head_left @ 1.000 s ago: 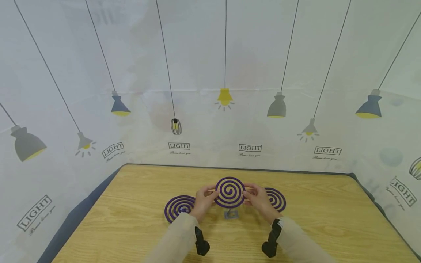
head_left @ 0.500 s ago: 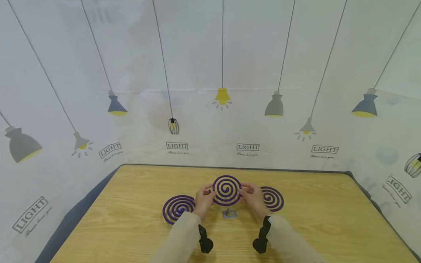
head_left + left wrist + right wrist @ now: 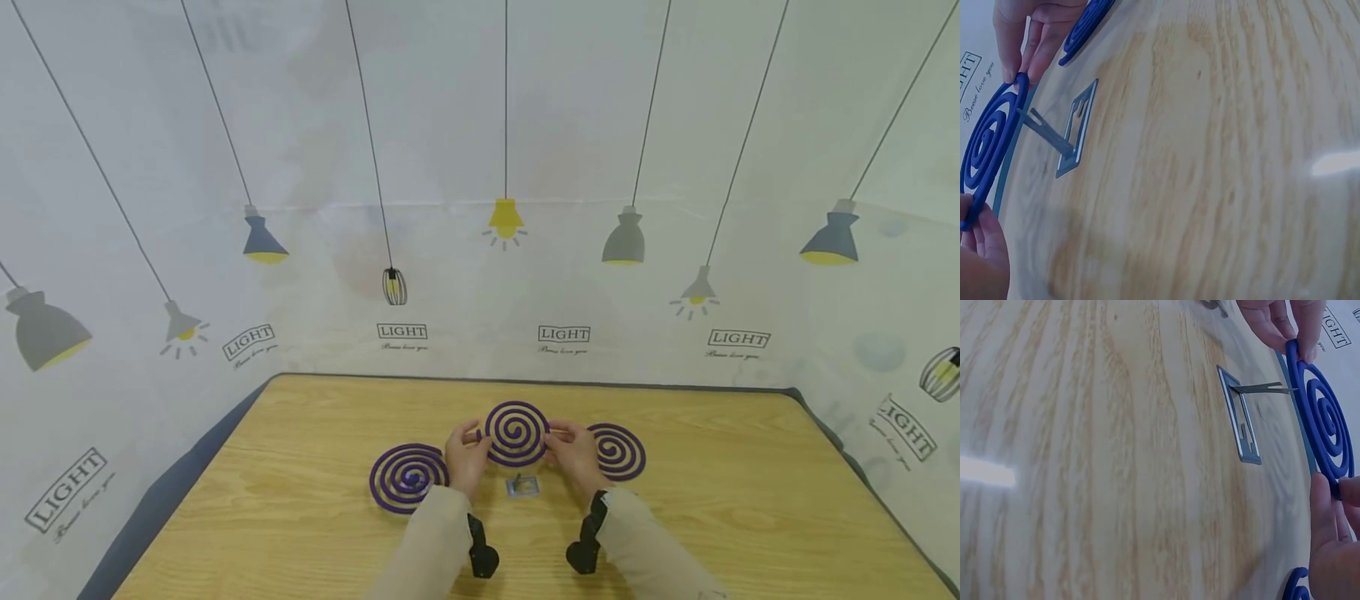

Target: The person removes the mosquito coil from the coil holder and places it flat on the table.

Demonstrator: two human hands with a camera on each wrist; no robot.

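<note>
Both hands hold a purple mosquito coil point(image 3: 516, 433) up on edge above the table, its flat face towards me. My left hand point(image 3: 467, 460) pinches its left rim between thumb and fingers. At the opposite rim, my right hand point(image 3: 576, 454) pinches in the same way. A small metal coil stand point(image 3: 522, 486) lies on the table just below and nearer to me. In the left wrist view its upright forked prong point(image 3: 1047, 132) points towards the coil's rim; whether they touch, I cannot tell.
A second purple coil point(image 3: 412, 480) is left of my left hand, partly covered by it. Another coil point(image 3: 611, 452) lies behind my right hand. The wooden table point(image 3: 300, 533) ends at a pale backdrop point(image 3: 480, 283) printed with lamps.
My forearms have come slightly closer together while both hands keep their hold on the coil. The head view has shifted a little; the stand and other coils stay put.
</note>
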